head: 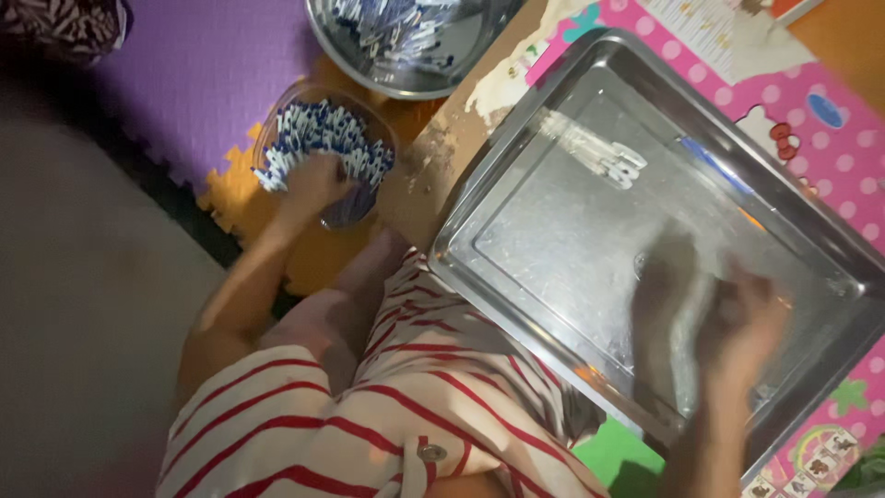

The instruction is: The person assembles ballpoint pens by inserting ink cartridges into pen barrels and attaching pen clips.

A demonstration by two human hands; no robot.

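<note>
Striped garment (pixel 387 415) nearest, right hand (pixel 747 323) blurred over tray rim (pixel 516 129), grip unclear, left hand (pixel 313 180) clutching pens (pixel 323 134)

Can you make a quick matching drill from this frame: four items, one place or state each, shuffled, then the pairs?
Things:
1. left hand
2. right hand
3. steel tray
4. round metal bowl

Places or states:
A. at the top edge, partly cut off, blue-and-white pieces inside
B. blurred, over the tray's lower right part
C. on the pink dotted mat, a small bunch of white pieces lying in it
D. on the pile of blue-and-white pieces in the clear container

Pairs: 1-D, 2-B, 3-C, 4-A
</note>
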